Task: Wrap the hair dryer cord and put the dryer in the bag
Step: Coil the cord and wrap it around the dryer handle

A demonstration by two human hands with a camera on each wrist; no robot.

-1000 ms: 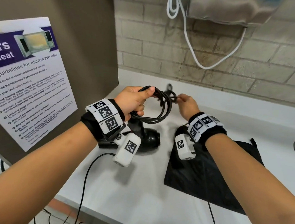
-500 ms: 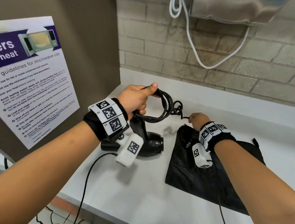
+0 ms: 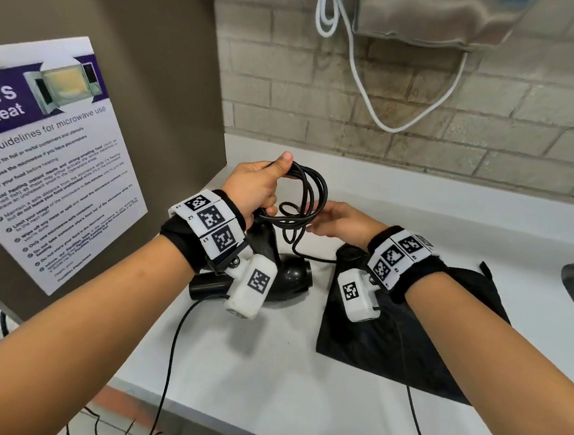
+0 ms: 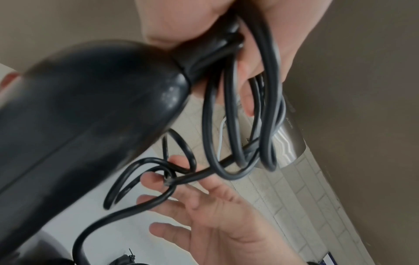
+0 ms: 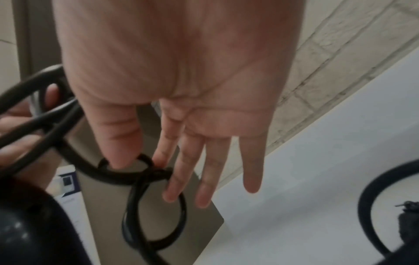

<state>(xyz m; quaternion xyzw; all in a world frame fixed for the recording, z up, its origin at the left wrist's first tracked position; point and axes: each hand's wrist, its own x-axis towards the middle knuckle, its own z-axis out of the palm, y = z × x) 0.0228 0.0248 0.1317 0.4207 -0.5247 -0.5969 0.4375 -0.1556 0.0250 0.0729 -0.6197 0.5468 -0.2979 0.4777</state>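
Since half a second ago the right hand (image 3: 338,221) has risen from the bag (image 3: 416,340) to the coiled cord (image 3: 306,198), fingers straight, touching it; left hand (image 3: 253,190) grips coils and dryer (image 3: 274,271) handle at 9 o'clock of the bag

Item count: one black hair dryer (image 3: 284,275), with one black cord (image 3: 306,198) gathered in several loops. One black bag (image 3: 416,344). One microwave-safety poster (image 3: 42,163). One white cable (image 3: 373,100) on the brick wall. Two hands: left hand (image 3: 256,191), right hand (image 3: 340,221).
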